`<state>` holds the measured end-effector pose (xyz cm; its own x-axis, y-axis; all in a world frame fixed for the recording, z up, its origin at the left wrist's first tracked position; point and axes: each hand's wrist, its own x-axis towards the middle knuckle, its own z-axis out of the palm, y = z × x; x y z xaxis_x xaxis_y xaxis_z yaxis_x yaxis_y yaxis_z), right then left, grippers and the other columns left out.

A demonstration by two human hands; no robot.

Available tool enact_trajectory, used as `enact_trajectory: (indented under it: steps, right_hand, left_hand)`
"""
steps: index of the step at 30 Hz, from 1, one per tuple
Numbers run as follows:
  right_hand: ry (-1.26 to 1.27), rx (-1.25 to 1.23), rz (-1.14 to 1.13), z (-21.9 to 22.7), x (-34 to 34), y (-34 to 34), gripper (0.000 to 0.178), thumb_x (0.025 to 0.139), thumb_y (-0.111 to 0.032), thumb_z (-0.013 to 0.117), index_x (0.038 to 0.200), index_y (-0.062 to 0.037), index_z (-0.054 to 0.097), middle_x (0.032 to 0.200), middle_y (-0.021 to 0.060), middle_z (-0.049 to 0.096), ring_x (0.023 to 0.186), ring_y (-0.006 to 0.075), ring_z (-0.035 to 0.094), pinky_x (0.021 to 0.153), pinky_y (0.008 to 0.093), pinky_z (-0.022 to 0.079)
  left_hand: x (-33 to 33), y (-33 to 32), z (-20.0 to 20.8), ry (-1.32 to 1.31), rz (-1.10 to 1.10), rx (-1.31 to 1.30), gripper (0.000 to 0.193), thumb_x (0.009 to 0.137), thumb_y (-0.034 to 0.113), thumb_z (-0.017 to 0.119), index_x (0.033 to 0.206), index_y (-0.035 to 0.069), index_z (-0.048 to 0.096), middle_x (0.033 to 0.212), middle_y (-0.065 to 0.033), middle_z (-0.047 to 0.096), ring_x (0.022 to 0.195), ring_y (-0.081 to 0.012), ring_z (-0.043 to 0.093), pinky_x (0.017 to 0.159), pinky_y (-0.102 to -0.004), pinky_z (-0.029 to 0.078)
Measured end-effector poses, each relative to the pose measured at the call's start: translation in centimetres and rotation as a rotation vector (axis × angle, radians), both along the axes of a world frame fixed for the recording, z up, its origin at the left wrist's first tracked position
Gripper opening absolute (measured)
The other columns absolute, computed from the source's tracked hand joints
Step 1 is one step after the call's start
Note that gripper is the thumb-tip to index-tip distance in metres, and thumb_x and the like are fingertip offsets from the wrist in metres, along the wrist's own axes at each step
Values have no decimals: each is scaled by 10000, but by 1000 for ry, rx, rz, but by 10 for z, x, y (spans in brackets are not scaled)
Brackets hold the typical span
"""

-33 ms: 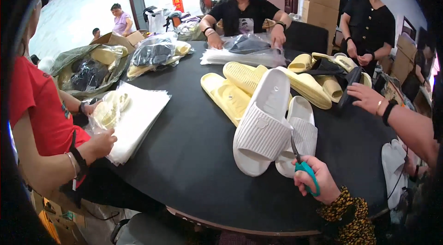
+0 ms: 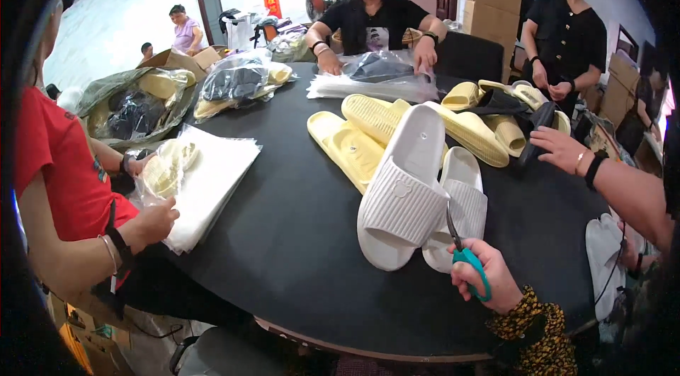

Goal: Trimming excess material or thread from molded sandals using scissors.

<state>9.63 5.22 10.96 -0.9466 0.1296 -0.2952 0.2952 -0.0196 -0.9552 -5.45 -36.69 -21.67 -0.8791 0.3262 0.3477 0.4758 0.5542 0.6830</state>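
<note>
My right hand [image 2: 491, 277], in a black and yellow patterned sleeve, is closed round the teal handles of a pair of scissors [image 2: 470, 268]. Their dark blades point away from me, against the side of a white slide slipper [image 2: 404, 185] with ridges and a bear-head shape on its strap. This slipper is propped up at a slant over yellow slippers [image 2: 347, 146]. Behind the scissors lies a second white slipper [image 2: 464, 188], partly covered by the first. My left hand is out of view.
Yellow and black slippers [image 2: 474, 137] are heaped at the far right, where a co-worker's hand [image 2: 563, 149] touches a black one. On the left a person in red handles a bagged slipper [image 2: 161, 174] over plastic bags [image 2: 212, 178]. More white slippers [image 2: 604, 255] are at the right edge.
</note>
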Motion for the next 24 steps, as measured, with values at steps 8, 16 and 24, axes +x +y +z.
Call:
enact_trajectory:
  steps: [8,16,24]
  right_hand:
    - [-12,-17,0,6,0,-1,321,834,-106,579,1129,-21,487,692,46,562,535,88,520,469,218,438]
    - [-6,-12,15,3,2,-1,329,841,-119,579,1145,-30,491,694,36,560,541,79,517,468,211,428]
    - [70,8,46,-4,8,3,328,843,-149,598,1133,-30,501,691,20,555,529,58,506,451,196,419]
  left_hand:
    - [26,0,-33,-307,22,85,451,934,249,462,1319,36,367,1212,-133,439,1007,-227,414,870,-417,359]
    - [51,6,-41,-590,30,152,424,935,239,473,1292,21,403,1154,-131,488,930,-216,463,817,-404,408]
    - [88,-20,-7,-838,77,149,400,937,229,484,1265,6,439,1096,-128,537,853,-205,512,765,-391,458]
